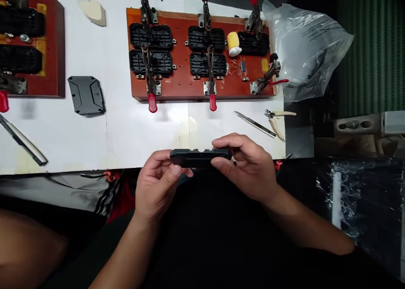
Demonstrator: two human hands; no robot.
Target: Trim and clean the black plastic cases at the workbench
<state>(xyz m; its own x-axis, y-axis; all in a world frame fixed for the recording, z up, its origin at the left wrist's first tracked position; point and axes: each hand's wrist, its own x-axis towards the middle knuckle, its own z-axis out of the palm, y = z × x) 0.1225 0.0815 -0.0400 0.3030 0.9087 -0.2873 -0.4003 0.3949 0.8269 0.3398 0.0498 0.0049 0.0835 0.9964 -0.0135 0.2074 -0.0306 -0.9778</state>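
Between my two hands is a black plastic cover (pixel 199 157), turned edge-on toward me just off the table's front edge. My left hand (pixel 158 181) grips its left end, thumb on the near side and fingers behind. At the right end, my right hand (pixel 248 164) pinches it between thumb and index finger. Notches show along the cover's upper edge; its broad faces are mostly out of sight. Straight beyond stands a red-brown fixture board (pixel 180 86) with several black covers clamped on it by red-handled toggle clamps (pixel 213 102).
Another dark cover (pixel 87 95) lies on the white table at left. A utility knife (pixel 255 123) and side cutters (pixel 276 122) rest at right. A second fixture board (pixel 58 48), another knife (pixel 23 141) and a plastic bag (pixel 303 48) surround the work area. A person's leg (pixel 28 242) is at lower left.
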